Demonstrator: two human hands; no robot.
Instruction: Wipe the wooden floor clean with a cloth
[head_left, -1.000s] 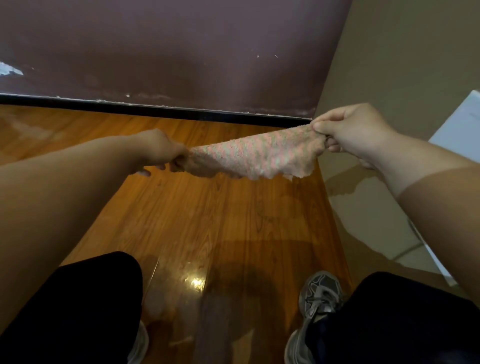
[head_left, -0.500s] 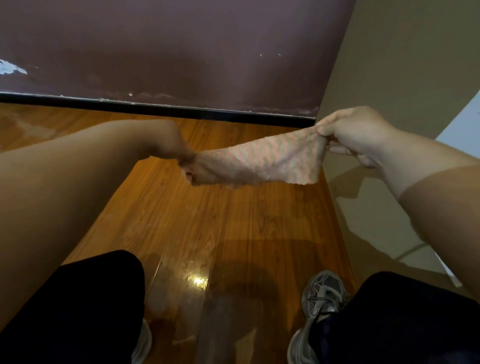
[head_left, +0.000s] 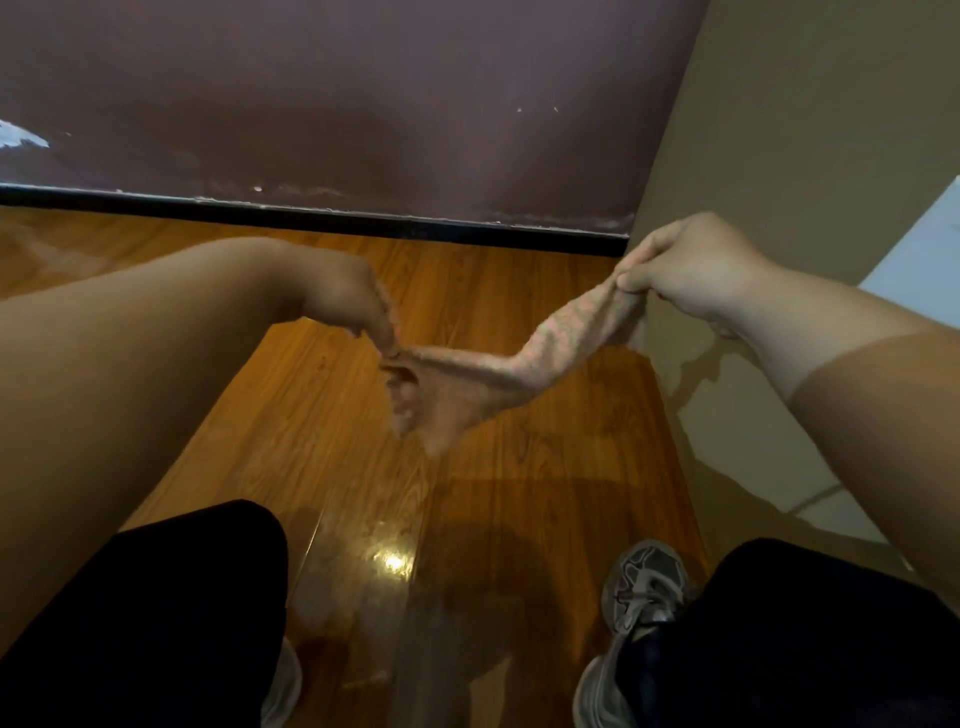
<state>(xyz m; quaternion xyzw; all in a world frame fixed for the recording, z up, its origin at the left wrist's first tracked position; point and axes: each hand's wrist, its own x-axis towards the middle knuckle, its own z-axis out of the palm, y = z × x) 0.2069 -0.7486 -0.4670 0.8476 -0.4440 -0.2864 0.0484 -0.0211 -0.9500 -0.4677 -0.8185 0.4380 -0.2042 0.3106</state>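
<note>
A pink speckled cloth (head_left: 498, 371) hangs in the air above the wooden floor (head_left: 322, 436), stretched between both hands. My left hand (head_left: 358, 306) points its fingers downward and pinches the cloth's left end, from which a loose flap dangles. My right hand (head_left: 691, 265) is higher, near the corner of the walls, and grips the cloth's right end between thumb and fingers. The cloth slopes down from right to left and does not touch the floor.
A purple wall (head_left: 363, 104) with a black skirting strip (head_left: 311, 214) closes the far side. A beige wall (head_left: 810, 130) stands at the right. My knees in black trousers and a grey shoe (head_left: 644, 582) are at the bottom. A glossy patch (head_left: 392, 561) shines on the boards.
My left hand has dropped lower and turned fingers-down, so the cloth now sags and slopes instead of being stretched level. My right hand stays near the wall corner.
</note>
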